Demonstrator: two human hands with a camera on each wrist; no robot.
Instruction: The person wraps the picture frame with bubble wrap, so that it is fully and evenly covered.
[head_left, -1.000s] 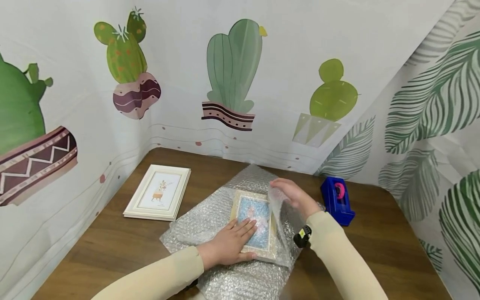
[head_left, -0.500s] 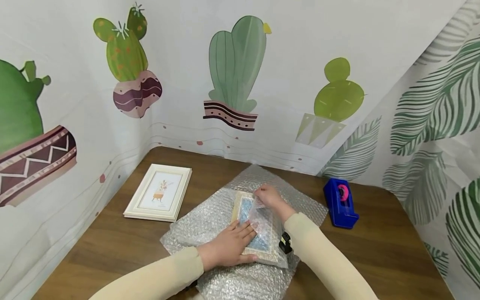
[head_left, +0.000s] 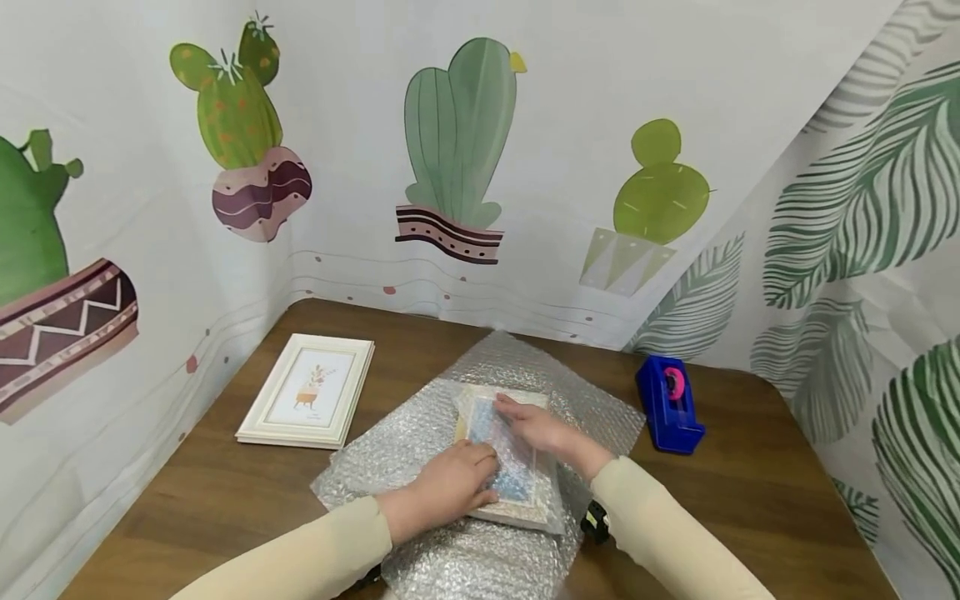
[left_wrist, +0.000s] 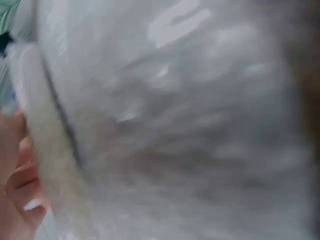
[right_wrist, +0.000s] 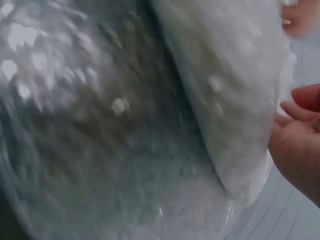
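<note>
A picture frame [head_left: 516, 471] with a blue picture lies on a sheet of bubble wrap [head_left: 600, 404]. One flap of the wrap now covers most of its front, and a yellowish strip of frame shows at the left. My left hand [head_left: 448, 483] rests at the frame's lower left, fingers bent on the wrapped front. Over the upper part, my right hand [head_left: 542, 427] lies on the flap with its fingers extended. Blurred bubble wrap [left_wrist: 200, 110] fills most of the left wrist view. In the right wrist view, the wrapped edge [right_wrist: 230, 90] stands beside my right hand [right_wrist: 300, 142].
White picture frames [head_left: 307, 390], apparently stacked, lie on the wooden table [head_left: 225, 492] at the left. A blue tape dispenser [head_left: 667, 407] with a pink roll stands at the right. A cactus-print cloth [head_left: 555, 150] hangs behind the table.
My right hand has brought the flap leftward across the picture, released its pinch and come to lie on top. My left hand has drawn back slightly, its fingers now more bent.
</note>
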